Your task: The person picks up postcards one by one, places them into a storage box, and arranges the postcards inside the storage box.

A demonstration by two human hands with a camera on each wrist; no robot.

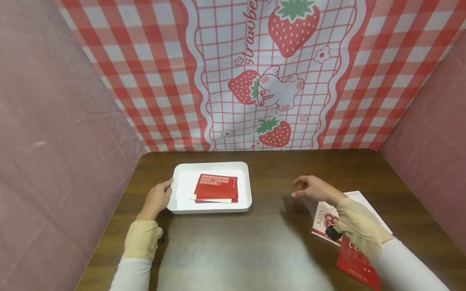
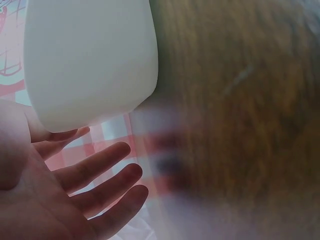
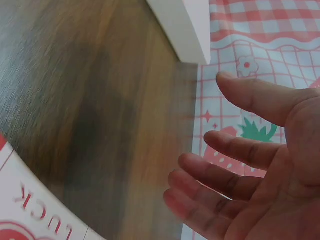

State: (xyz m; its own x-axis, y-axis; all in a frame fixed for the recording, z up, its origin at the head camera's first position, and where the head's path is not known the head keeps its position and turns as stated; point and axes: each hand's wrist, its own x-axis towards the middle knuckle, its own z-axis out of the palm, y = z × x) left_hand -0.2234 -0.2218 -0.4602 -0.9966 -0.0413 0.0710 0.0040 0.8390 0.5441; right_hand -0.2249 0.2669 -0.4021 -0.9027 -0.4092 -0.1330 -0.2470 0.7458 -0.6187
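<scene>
My left hand (image 1: 157,199) is at the left edge of a white tray (image 1: 212,208), its thumb and index finger close against that end. In the left wrist view the white tray wall (image 2: 90,60) partly covers the thumb, while the other fingers (image 2: 102,167) spread outward. Inside the tray lies a small stack of red envelopes (image 1: 216,186) with a pale one showing below. My right hand (image 1: 309,188) is above the table, right of the tray. Its fingers (image 3: 235,147) are loosely bent and hold nothing.
Beneath my right forearm lie a white card printed "LUCK" (image 1: 322,216), a red envelope (image 1: 354,262) and another white piece (image 1: 364,204). The brown wooden table (image 1: 225,250) reaches back to a strawberry-patterned cloth (image 1: 269,93). Pink cloth hangs on both sides.
</scene>
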